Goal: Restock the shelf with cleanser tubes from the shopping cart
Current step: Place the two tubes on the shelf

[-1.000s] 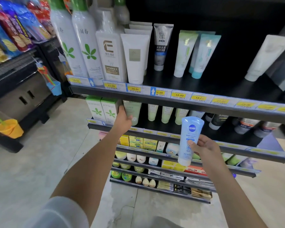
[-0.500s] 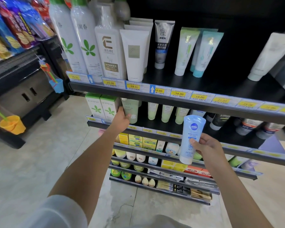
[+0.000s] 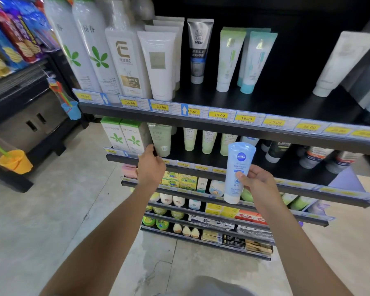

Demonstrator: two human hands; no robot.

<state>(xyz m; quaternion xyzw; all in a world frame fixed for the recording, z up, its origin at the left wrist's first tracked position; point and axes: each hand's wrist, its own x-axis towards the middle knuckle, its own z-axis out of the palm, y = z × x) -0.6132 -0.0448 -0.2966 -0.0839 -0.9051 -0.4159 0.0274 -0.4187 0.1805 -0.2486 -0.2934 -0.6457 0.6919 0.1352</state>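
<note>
My right hand (image 3: 257, 181) holds a pale blue cleanser tube (image 3: 237, 167) upright, cap down, in front of the second shelf (image 3: 201, 162). My left hand (image 3: 151, 165) reaches to that shelf's left part, fingers on the lower edge of a sage-green tube (image 3: 161, 139) that stands there. Further pale green tubes (image 3: 209, 141) stand in a row behind the blue tube. The shopping cart is out of view.
The top shelf (image 3: 265, 103) carries tall white bottles (image 3: 88, 50), white tubes (image 3: 159, 63), a grey men's tube and green and teal tubes, with a bare dark stretch at its right. Green-and-white boxes (image 3: 124, 135) stand left of my left hand. Lower shelves hold small items. Snack racks are at far left.
The view has shifted slightly. My left hand has stayed at the sage-green tube and my right hand has kept the blue tube in nearly the same spot.
</note>
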